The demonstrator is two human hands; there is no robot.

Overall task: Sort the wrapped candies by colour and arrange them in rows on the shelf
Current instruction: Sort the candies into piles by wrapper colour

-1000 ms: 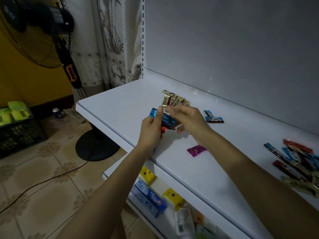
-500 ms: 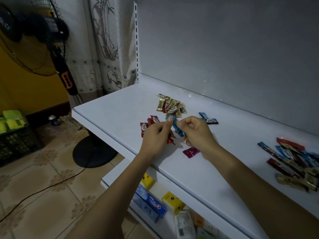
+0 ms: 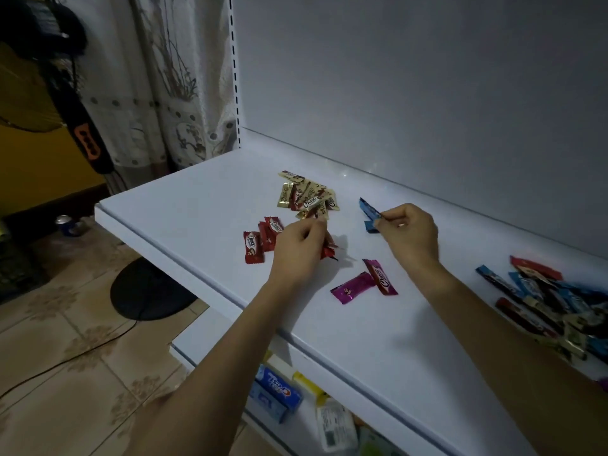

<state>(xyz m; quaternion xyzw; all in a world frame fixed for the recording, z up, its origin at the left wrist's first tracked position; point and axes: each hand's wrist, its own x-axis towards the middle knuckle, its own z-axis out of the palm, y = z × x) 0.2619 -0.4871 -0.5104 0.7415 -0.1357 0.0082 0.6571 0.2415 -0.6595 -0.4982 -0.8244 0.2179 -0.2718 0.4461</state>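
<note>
On the white shelf [image 3: 184, 205] lie sorted groups of wrapped candies. A pile of gold candies [image 3: 307, 197] sits toward the back. Red candies [image 3: 253, 246] lie at the front left, and two magenta candies [image 3: 365, 281] lie near the front edge. My left hand [image 3: 296, 250] hovers over the red group with fingers curled round a red candy [image 3: 329, 250]. My right hand [image 3: 409, 236] pinches a blue candy [image 3: 370, 209] above another blue candy [image 3: 370, 226] on the shelf.
An unsorted heap of blue, red and gold candies [image 3: 552, 304] lies at the right end of the shelf. The grey back panel [image 3: 411, 93] rises behind. A lower shelf [image 3: 204, 350] holds toothpaste boxes [image 3: 278, 394]. A standing fan's base [image 3: 148, 291] and curtain are at the left.
My hands, which held a blue candy together, have parted. The right hand carried the blue candy right toward the blue group, and the left hand dropped to the red candies.
</note>
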